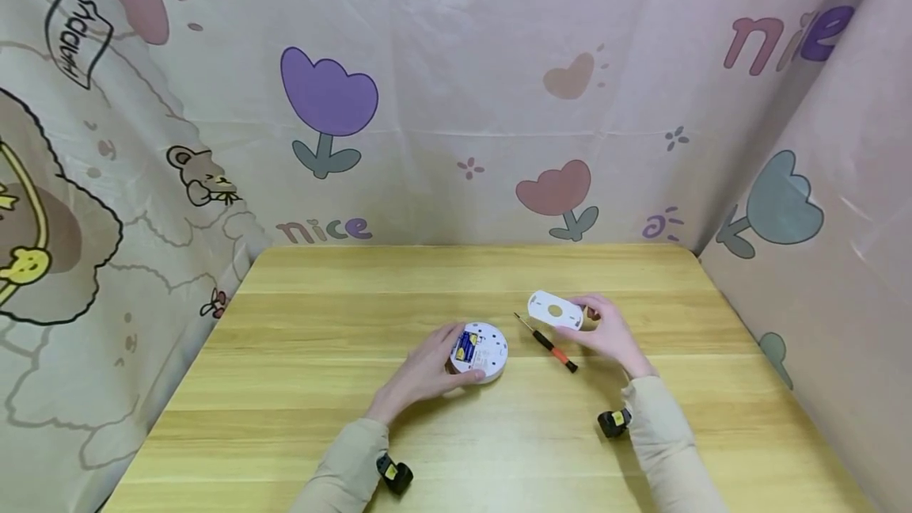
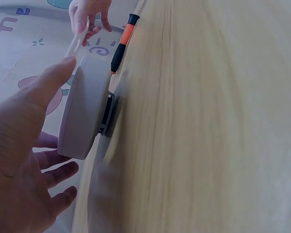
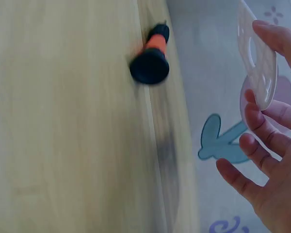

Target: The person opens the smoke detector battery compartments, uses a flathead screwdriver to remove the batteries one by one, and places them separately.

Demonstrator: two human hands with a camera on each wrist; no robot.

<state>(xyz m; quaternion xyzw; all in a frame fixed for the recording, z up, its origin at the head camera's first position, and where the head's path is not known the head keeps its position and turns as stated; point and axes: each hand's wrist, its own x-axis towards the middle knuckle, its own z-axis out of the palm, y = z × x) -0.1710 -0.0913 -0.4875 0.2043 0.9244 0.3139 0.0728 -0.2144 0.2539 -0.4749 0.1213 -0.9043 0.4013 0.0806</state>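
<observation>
A round white smoke detector (image 1: 490,356) shows its back, with batteries (image 1: 467,346) in an uncovered compartment. My left hand (image 1: 424,366) grips it at the rim, thumb on the near side and fingers at the far side. In the left wrist view, the smoke detector (image 2: 82,111) is seen edge-on, just off the table. The right hand (image 1: 606,329) pinches a flat white mounting plate (image 1: 545,305) by one end, between thumb and fingers. This plate (image 3: 256,58) has a round central hole and slots; the other fingers of that hand are spread.
Between the hands a screwdriver (image 1: 554,351) with a black and orange handle lies on the wooden table (image 1: 321,307). Its thin shaft points away to the left. Patterned curtains (image 1: 442,101) close off the back and sides.
</observation>
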